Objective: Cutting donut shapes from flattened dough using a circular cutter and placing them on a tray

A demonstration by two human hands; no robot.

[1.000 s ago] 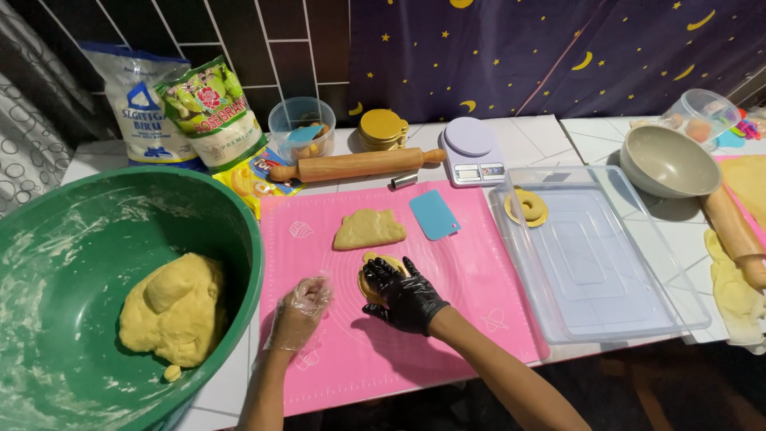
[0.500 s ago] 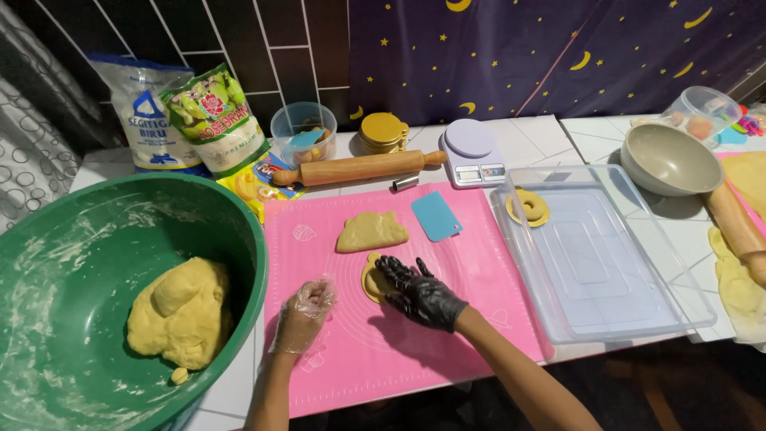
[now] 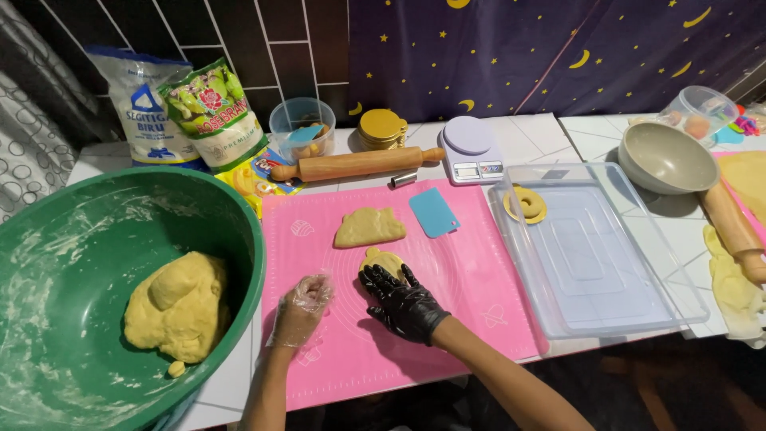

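Beside the right hand (image 3: 401,303), green bowl (image 3: 239,231).

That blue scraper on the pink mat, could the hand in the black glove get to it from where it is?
Probably yes. The blue scraper lies flat on the pink mat, just beyond the right hand, which rests on a small dough piece. Only bare mat lies between them; the larger dough piece sits off to the side.

The mat (image 3: 471,319) lies on the table (image 3: 590,132) in the middle, near the front edge. The bowl (image 3: 239,231) with dough (image 3: 179,307) stands at the left edge. The tray (image 3: 606,287) lies right of the mat. The rolling pin (image 3: 355,164) lies behind the mat.
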